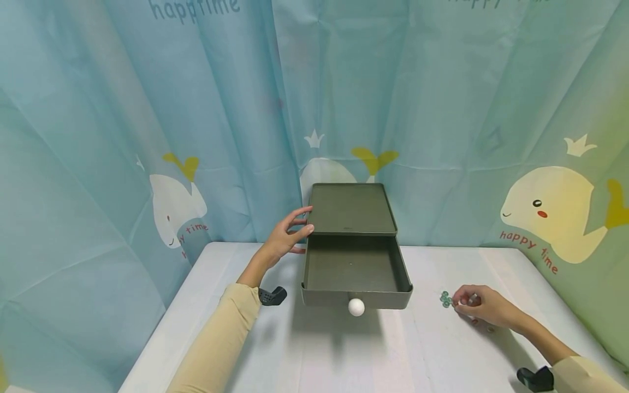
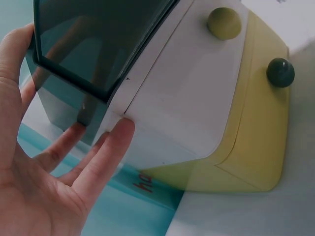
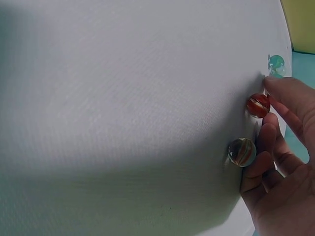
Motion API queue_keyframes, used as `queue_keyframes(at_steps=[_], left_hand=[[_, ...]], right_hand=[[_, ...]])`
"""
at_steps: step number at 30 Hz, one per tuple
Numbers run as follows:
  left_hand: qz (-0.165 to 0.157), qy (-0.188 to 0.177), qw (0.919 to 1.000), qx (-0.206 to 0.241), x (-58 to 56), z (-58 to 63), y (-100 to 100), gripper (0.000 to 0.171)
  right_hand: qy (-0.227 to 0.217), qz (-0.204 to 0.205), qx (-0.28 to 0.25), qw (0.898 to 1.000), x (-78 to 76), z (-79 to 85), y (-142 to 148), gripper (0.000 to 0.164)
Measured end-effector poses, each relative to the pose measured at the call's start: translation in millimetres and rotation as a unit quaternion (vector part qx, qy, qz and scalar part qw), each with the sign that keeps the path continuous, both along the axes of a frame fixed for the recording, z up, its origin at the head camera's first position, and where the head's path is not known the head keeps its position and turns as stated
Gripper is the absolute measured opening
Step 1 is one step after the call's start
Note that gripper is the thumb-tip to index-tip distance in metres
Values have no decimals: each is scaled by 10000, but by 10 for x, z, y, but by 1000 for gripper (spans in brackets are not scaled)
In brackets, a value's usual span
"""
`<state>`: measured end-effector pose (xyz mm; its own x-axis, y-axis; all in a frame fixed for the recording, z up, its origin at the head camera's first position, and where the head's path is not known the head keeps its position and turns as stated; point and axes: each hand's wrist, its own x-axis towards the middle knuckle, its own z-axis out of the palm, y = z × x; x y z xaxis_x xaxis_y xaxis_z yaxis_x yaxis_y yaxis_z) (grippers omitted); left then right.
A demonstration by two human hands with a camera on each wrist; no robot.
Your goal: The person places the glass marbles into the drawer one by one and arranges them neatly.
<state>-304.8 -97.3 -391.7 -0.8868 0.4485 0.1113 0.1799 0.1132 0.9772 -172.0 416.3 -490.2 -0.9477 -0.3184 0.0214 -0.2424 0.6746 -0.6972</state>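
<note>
Starting from the left: blue curtain (image 1: 88,164) with whale prints behind everything, then a pale yellow sleeve (image 1: 213,344) reaching over the white desk (image 1: 427,355), with a black wrist device (image 1: 273,296) at the cuff; the left hand (image 1: 281,237) has its fingers loosely spread and its fingertips up against the left side of a drawer unit (image 1: 351,207), not wrapped round anything.

The unit stands around the middle of the desk's back edge; its olive top drawer (image 1: 324,298) is pulled out toward the front edge, with a round white knob (image 1: 356,307) on the front; the left wrist view shows a white drawer (image 2: 182,93) with a yellow knob (image 2: 224,23), then a yellow drawer (image 2: 261,123) with a dark green knob (image 2: 280,73).

Over toward the desk's right edge there's a little cluster of green marbles (image 1: 445,299); the right hand (image 1: 484,307) is right at them, fingers bent and thumb reaching forward, but honestly I can't tell if it's pinching one; a red marble (image 3: 258,105) and a clear striped one (image 3: 241,152) sit just beside its fingers; farthest right, a cream whale print (image 1: 555,202) on the curtain.
</note>
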Motion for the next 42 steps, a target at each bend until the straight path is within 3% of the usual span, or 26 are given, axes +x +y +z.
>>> queue_keyframes(at_steps=[9,19,29,35,42], left_hand=[[23,-23,10000,6,14,3,5,57],[14,-28,10000,43,13,15,32,56],[28,-53,10000,31,13,1,34,57],[11,-68,10000,50,28,0,26,57],[6,-24,10000,62,40,22,-3,58]], right_hand=[[-230,213,-65,9995,-13,57,3,8],[-91,814,-202,9964,-23,155,49,7],[731,1421,-116,9871,-75,309,61,18],[772,1488,0,9858,-68,408,30,16],[1116,1529,92,9819,-71,591,-63,22]])
